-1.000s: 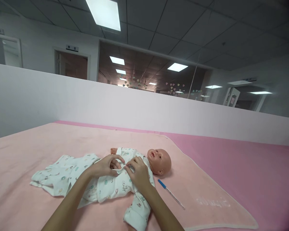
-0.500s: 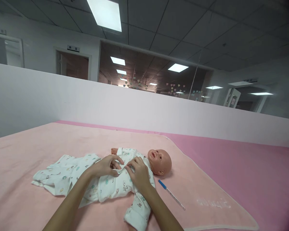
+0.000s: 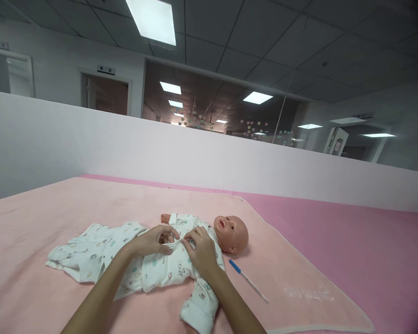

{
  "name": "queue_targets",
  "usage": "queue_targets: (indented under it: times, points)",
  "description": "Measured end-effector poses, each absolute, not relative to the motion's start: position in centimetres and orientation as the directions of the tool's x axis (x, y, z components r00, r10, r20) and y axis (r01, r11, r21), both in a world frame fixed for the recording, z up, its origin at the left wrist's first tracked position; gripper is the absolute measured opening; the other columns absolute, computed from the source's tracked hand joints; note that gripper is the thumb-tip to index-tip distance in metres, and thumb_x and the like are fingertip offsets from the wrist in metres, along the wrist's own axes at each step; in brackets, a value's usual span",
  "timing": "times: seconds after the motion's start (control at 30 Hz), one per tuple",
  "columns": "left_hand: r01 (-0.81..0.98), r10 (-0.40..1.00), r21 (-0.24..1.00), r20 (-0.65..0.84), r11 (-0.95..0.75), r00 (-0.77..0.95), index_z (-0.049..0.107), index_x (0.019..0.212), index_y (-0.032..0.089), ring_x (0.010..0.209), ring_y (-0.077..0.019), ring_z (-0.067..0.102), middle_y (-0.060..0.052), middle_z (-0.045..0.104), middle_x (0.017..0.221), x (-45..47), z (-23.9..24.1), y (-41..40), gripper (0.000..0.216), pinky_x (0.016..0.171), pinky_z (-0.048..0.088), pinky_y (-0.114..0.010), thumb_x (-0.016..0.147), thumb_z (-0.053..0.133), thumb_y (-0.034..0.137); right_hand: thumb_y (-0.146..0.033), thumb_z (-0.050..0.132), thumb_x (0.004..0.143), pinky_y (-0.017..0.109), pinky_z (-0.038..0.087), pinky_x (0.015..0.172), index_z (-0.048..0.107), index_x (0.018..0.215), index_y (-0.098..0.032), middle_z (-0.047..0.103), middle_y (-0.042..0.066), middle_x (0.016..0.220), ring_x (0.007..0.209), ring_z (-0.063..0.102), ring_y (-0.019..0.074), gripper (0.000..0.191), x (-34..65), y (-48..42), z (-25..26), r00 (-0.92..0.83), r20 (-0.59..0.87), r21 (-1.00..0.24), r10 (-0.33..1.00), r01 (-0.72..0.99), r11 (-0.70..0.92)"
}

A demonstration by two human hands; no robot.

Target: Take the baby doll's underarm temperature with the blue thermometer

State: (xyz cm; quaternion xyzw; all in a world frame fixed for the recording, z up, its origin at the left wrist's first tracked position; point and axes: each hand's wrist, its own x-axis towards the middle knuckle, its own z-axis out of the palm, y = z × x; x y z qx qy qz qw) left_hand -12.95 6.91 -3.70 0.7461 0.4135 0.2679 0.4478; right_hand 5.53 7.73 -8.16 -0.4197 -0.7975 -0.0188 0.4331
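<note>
A baby doll lies on its back, its head to the right. It wears a white printed baby shirt and matching printed trousers. My left hand curls over the middle of the shirt front, its fingers and thumb on the loose edge; the exact grip is partly hidden. Just to the right, my right hand pinches the same edge on the doll's chest between thumb and fingers. Any fastening there is too small to make out.
A thin clear stick with a blue end, perhaps a thermometer or pen, lies beside the doll's head. Underneath is a peach blanket over a pink mat. A low white partition runs along the back.
Both hands stay at the shirt front with only tiny finger shifts. The doll and the stick have not moved.
</note>
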Motion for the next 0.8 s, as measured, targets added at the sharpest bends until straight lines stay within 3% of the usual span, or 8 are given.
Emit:
queue_targets:
  times: [0.53,0.8]
  points:
    - [0.373,0.853,0.901,-0.007,-0.22,0.521,0.055,0.099,0.02,0.07,-0.0113,0.047,0.002,0.051,0.075,-12.98,-3.74,7.06,0.043,0.063,0.04,-0.022,0.058,0.065,0.025,-0.022,0.055,0.078,0.026,0.037,0.064,0.056,0.073,-0.021,0.056,0.0,0.074,0.076,0.048,0.014,0.005,5.5,7.67,-8.15,-0.267,0.706,-0.338,0.655,0.686,0.644]
    - [0.375,0.845,0.896,0.0,-0.237,0.535,0.055,0.096,0.019,0.069,-0.0124,0.045,0.002,0.047,0.068,-12.95,-3.61,6.88,0.038,0.066,0.038,-0.024,0.067,0.06,0.042,-0.023,0.054,0.078,0.025,0.037,0.061,0.056,0.073,-0.021,0.056,0.0,0.073,0.074,0.049,0.0131,0.006,5.53,7.59,-8.1,-0.27,0.71,-0.322,0.651,0.697,0.64]
